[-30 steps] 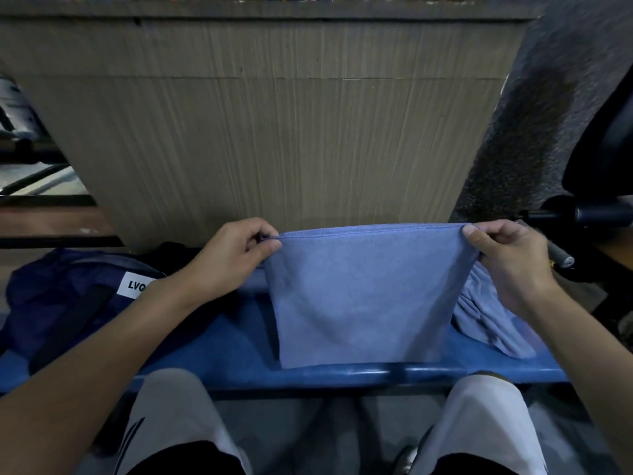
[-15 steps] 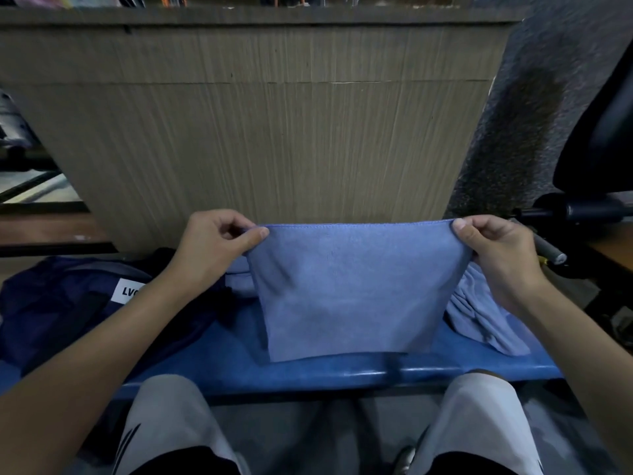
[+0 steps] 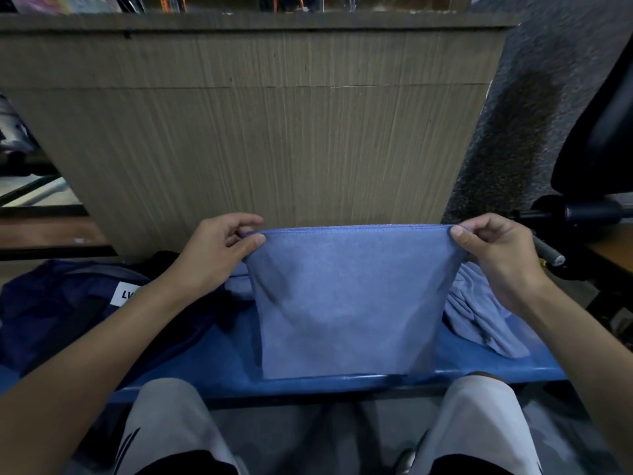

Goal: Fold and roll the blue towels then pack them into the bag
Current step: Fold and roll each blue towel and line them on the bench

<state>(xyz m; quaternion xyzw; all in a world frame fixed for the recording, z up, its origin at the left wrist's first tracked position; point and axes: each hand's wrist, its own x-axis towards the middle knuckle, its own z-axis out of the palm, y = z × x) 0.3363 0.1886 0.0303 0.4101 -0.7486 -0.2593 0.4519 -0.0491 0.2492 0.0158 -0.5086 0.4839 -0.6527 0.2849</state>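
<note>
The left hand (image 3: pixel 219 255) and the right hand (image 3: pixel 496 255) each pinch a top corner of the towel (image 3: pixel 346 303), thumb on the near face and fingers curled behind. The two hands are well apart and the top hem is pulled straight between them. The towel hangs flat above the middle of the bench (image 3: pixel 212 358), narrowing a little downward, and its lower edge comes level with the bench's front edge. Whether it touches the seat cannot be told.

Against the frames before, little differs. Both pinches are the same and the hem is as taut. Since a second ago the towel and both hands have drifted slightly to the left, and over the last half second they have barely moved. The left forearm now covers more of the white label (image 3: pixel 125 293) on the bag (image 3: pixel 58 313), so fewer letters show.

The dark blue bag lies slumped at the bench's left end, under the left forearm. A second towel (image 3: pixel 479 320) lies crumpled at the right end, just beside the hanging one and below the right hand. A wooden panel (image 3: pixel 257 132) stands behind the bench. A black chair (image 3: pixel 596 132) is at the far right, with a pen (image 3: pixel 548 250) showing just past the right hand. The person's knees are in front of the bench.
</note>
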